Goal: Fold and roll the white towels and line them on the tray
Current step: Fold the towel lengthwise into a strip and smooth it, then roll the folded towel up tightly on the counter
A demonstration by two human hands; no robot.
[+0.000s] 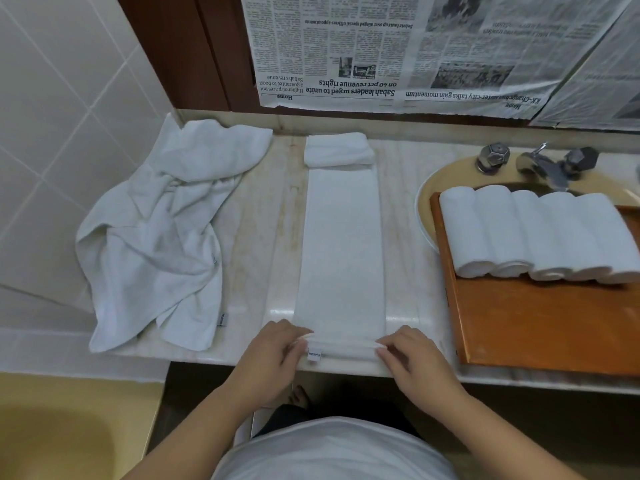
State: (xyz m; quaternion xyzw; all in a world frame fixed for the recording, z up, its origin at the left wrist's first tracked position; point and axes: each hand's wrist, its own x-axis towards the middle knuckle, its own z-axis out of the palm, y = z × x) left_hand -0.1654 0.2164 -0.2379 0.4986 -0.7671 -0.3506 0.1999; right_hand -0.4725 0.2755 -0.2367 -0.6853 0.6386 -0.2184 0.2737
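Lengthwise, the folded towel strip is laid on the worktop straight away from both hands, left hand and right hand, by which its near end is pinched at either corner, equally close, the tray at right

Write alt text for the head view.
Both hands, left hand and right hand, pinch the near end of a long folded white towel on a marble counter. Five rolled white towels line an orange wooden tray; crumpled white towels lie left.
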